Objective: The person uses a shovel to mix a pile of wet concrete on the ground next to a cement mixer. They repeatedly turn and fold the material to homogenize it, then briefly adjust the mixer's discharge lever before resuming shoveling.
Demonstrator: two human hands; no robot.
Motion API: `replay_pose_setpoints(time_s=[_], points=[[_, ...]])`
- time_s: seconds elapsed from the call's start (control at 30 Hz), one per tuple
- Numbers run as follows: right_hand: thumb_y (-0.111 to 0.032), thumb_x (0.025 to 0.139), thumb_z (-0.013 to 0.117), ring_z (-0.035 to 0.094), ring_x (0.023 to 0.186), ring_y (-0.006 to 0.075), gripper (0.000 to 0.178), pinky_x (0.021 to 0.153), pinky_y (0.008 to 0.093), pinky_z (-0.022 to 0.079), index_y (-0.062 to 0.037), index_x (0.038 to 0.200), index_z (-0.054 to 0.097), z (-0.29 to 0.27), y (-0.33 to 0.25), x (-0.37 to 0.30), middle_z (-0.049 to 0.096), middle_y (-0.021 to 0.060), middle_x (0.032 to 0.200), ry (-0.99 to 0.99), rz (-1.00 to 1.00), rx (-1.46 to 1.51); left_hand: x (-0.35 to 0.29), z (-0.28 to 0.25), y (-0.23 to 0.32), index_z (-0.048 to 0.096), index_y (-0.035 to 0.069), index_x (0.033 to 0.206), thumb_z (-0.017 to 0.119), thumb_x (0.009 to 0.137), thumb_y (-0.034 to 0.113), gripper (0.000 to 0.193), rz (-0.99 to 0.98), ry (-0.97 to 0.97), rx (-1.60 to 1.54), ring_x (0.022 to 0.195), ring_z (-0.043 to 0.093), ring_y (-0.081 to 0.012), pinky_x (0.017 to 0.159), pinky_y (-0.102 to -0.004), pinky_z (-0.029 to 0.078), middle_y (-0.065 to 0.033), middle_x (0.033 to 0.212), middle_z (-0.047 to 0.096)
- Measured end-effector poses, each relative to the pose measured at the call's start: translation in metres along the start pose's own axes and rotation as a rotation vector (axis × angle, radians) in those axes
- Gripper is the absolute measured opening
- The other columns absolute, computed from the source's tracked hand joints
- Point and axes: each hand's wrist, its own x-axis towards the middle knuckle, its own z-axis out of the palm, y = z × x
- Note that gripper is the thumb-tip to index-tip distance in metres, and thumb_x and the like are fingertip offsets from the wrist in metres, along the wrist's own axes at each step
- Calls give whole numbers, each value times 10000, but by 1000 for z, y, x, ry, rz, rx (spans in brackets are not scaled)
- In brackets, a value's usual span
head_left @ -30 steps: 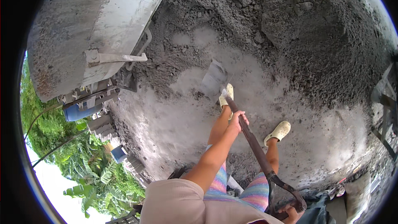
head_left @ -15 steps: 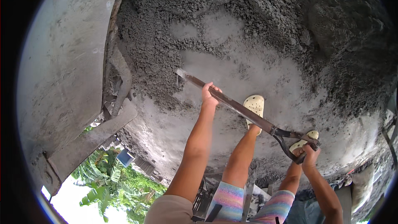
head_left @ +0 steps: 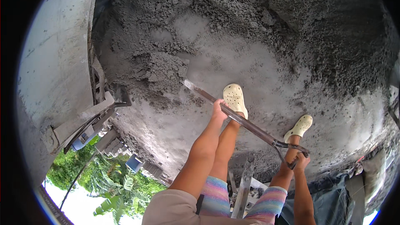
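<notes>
A shovel (head_left: pixel 254 128) slants across the view in front of my legs, its wooden shaft running from upper left to lower right. My left hand (head_left: pixel 220 109) is wrapped round the shaft near its metal end. At the other end, my right hand (head_left: pixel 301 161) is closed on the split D-shaped handle. The blade carries a heap of damp grey sand-like mix (head_left: pixel 166 71), which covers most of it. My cream clogs (head_left: pixel 234 96) stand on the dusty grey floor, one on each side of the shaft's lower half.
A large mound of grey mix (head_left: pixel 329 29) rises at the far right and spreads across the back. At the left stands a big pale panel (head_left: pixel 58 54) with metal bracing beside it. Dark plastic sheeting (head_left: pixel 321 200) and a sack (head_left: pixel 373 173) lie at the near right. A plank (head_left: pixel 243 191) lies behind my feet.
The loaded blade has come clear into view, lifted or drawn out of the loose mix. Both hands keep their grip. My view has shifted, and my feet appear further left.
</notes>
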Motion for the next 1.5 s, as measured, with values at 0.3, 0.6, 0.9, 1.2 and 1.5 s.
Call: replay_pose_setpoints(time_s=[0.3,0.6,0.9,1.2,1.5], points=[[-144,630,490,385,400,183,78,390,322,366,-93,642,433,-324,34,-70,400,37,512,333,134,154,-207,61,-277,441,84,603,557,601,43,124,18,58,321,444,436,-172,439,-302,355,-29,544,426],[-203,617,495,413,396,173,112,372,298,385,-114,613,428,-447,85,-45,421,17,485,99,526,410,-363,182,-424,469,-28,805,609,585,131,306,478,-281,1031,607,538,-209,546,-335,429,-125,699,539],[-224,671,494,430,381,194,197,371,292,374,-81,544,446,-392,-11,-73,452,55,469,-392,821,481,-436,250,-391,439,-18,907,647,608,253,454,1021,-339,1386,743,590,-272,675,-355,466,-171,797,581],[-231,606,546,442,458,215,176,442,371,405,-117,654,420,-415,-39,-170,413,46,543,-130,113,564,-315,89,-317,451,117,596,620,673,148,188,84,-312,405,465,471,-169,460,-322,423,-22,530,458],[-142,626,514,424,450,199,126,444,333,410,-70,668,420,-176,-144,-240,420,61,559,-126,55,293,-195,98,-165,445,101,612,616,667,141,184,-73,-284,367,426,443,-188,436,-333,404,-37,500,435]])
